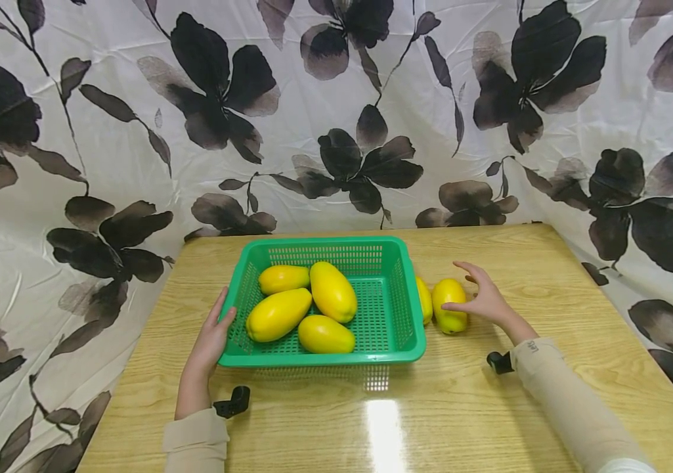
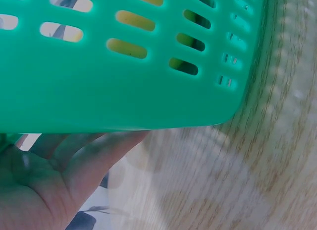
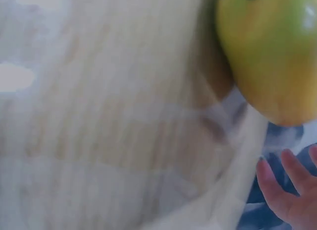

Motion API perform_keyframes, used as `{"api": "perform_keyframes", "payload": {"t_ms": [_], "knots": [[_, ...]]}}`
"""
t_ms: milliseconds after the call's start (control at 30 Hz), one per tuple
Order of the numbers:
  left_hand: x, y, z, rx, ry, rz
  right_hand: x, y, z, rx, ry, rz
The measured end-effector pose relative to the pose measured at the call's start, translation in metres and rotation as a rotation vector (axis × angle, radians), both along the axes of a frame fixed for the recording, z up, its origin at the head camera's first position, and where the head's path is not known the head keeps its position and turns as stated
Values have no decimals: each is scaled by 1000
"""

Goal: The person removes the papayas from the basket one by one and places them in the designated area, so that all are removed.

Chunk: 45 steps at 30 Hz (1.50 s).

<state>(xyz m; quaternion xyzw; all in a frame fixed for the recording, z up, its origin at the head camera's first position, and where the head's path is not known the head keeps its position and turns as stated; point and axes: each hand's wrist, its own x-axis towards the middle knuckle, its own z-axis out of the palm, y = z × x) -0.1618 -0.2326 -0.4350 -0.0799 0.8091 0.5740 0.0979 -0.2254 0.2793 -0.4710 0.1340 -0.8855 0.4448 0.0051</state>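
Note:
A green plastic basket (image 1: pixel 321 359) stands on the table with several yellow papayas in it, one of them a long papaya (image 1: pixel 333 292) near the middle. My left hand (image 1: pixel 207 338) rests against the basket's left side, fingers fairly straight along the rim. In the left wrist view, the fingertips of that hand (image 2: pixel 74 165) pass behind the edge of the basket wall (image 2: pixel 124 101). Right of the basket lies a loose papaya (image 1: pixel 450 322), yellow with a greenish tinge. My right hand (image 1: pixel 484 299) reaches over it, thumb and fingers spread wide, the thumb overlapping the fruit.
Another papaya (image 1: pixel 423 301) lies between the basket and the loose one, partly hidden by the basket wall. The wooden table (image 1: pixel 306 420) ends at a flower-printed cloth (image 1: pixel 289 131) behind and at the sides. A dark wrist device (image 1: pixel 232 402) sits at the left wrist.

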Motion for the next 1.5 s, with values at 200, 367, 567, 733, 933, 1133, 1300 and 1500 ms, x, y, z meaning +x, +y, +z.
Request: {"api": "perform_keyframes", "payload": {"t_ms": [200, 367, 567, 733, 933, 1133, 1300, 1500], "knots": [[0, 0, 0, 2, -1, 0, -1, -4, 16, -3, 44, -2], [0, 0, 1, 0, -7, 1, -3, -12, 31, -19, 57, 20], [-1, 1, 0, -1, -5, 1, -3, -25, 46, -48, 75, 64], [-2, 2, 0, -1, 9, -4, -6, -37, 54, -84, 98, 102], [-2, 2, -1, -4, 15, -7, -10, -52, 57, -140, 119, 140], [-2, 2, 0, -7, 14, -7, -12, -69, 66, -174, 113, 179], [-1, 2, 0, -6, 14, -10, -3, -86, 90, -212, 119, 214], [0, 0, -1, -12, 9, -7, 0, -108, 112, -229, 147, 245]]}}
